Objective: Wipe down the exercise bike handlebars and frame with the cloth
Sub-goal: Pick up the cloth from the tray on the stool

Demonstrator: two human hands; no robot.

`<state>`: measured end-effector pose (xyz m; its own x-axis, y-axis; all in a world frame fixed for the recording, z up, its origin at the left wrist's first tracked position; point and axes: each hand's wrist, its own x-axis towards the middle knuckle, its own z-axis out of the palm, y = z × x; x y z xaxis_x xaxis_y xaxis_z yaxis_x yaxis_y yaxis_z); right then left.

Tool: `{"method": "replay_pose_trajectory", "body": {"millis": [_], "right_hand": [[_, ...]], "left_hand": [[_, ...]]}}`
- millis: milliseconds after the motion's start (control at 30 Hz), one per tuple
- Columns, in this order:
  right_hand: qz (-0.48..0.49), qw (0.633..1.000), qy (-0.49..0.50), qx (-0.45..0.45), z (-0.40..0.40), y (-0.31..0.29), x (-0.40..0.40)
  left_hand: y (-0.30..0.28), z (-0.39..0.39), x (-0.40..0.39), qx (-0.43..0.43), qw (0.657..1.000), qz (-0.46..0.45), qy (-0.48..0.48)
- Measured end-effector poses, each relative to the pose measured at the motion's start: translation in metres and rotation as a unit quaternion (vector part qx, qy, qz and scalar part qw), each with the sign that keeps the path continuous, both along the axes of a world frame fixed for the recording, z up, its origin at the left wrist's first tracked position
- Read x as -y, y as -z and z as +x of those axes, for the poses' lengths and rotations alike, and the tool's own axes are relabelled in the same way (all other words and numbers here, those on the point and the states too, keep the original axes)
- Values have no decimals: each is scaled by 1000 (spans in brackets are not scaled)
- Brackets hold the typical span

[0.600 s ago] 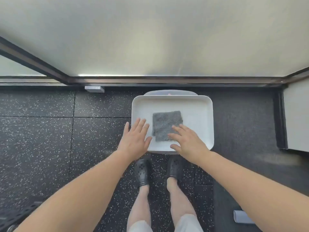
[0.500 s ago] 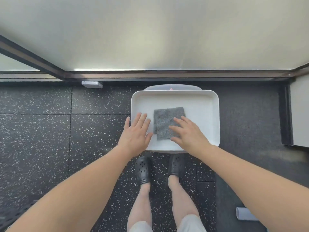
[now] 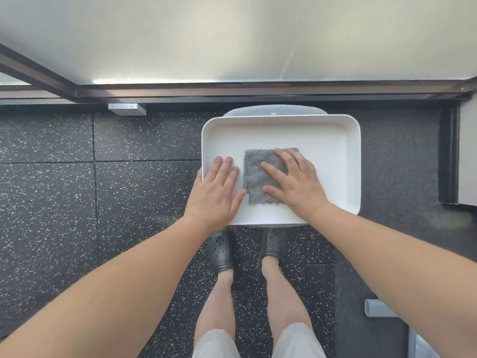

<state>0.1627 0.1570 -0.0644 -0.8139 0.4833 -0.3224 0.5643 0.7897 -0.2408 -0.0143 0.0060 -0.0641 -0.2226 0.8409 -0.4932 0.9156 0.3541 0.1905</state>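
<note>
A folded grey cloth (image 3: 255, 174) lies flat in a white rectangular tray (image 3: 333, 140) in front of my feet. My right hand (image 3: 294, 182) rests flat on the cloth's right half with fingers spread. My left hand (image 3: 216, 192) lies flat on the tray's left rim and floor, just left of the cloth, its thumb tip touching the cloth's edge. Neither hand grips anything. No exercise bike is in view.
The tray sits on a pale grey stand (image 3: 273, 111) over a black speckled rubber floor (image 3: 77, 202). A frosted glass wall with a dark metal frame (image 3: 258, 89) runs behind it. A white panel (image 3: 467, 156) stands at the right, a grey tube end (image 3: 379, 308) at lower right.
Both hands have moved forward over the tray. My right hand now covers much more of the cloth, and my left hand has come further onto the tray.
</note>
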Motion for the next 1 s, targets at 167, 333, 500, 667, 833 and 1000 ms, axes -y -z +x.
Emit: {"method": "replay_pose_trajectory", "body": {"millis": [167, 333, 500, 667, 833, 1000], "right_hand": [[9, 999, 39, -36, -2, 5, 6], [-26, 998, 62, 0, -9, -6, 14], [-30, 989, 143, 7, 1, -44, 22], [-70, 975, 209, -2, 23, -107, 40], [-106, 959, 249, -79, 48, -186, 76], [-115, 943, 280, -142, 82, -258, 126]], "left_hand": [[3, 0, 0, -2, 1000, 13, 8], [4, 0, 0, 4, 1000, 6, 15], [-18, -5, -2, 40, 999, -21, 10], [-80, -1, -3, 68, 997, 5, -28], [-171, 24, 0, 282, 954, 92, -33], [-247, 52, 19, 361, 931, 56, 23]]}}
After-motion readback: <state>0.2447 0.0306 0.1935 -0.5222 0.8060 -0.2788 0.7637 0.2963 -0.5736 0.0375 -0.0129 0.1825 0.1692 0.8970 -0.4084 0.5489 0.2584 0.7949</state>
